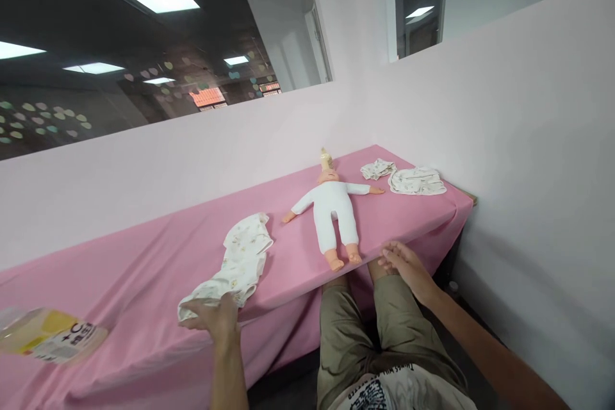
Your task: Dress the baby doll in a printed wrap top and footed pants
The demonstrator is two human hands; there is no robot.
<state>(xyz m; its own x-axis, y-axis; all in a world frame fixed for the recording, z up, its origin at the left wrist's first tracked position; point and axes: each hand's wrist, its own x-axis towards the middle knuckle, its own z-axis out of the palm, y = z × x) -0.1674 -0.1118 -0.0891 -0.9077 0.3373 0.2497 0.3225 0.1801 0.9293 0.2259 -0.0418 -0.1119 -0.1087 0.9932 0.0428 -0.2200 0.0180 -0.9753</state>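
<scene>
A baby doll [332,208] in a white bodysuit lies on its back on the pink-covered table [144,256], arms spread, feet toward me. My right hand [406,264] rests flat on the table's front edge just right of the doll's feet, fingers stretched out. My left hand [216,317] lies on the near end of a white printed baby garment [243,259] to the doll's left; its fingers appear flat on the cloth.
Two small printed cloth pieces [416,180] lie at the table's far right corner. A yellow and white packet [48,333] sits at the left edge. Pink partition walls [504,109] close the back and right. My knees are under the table.
</scene>
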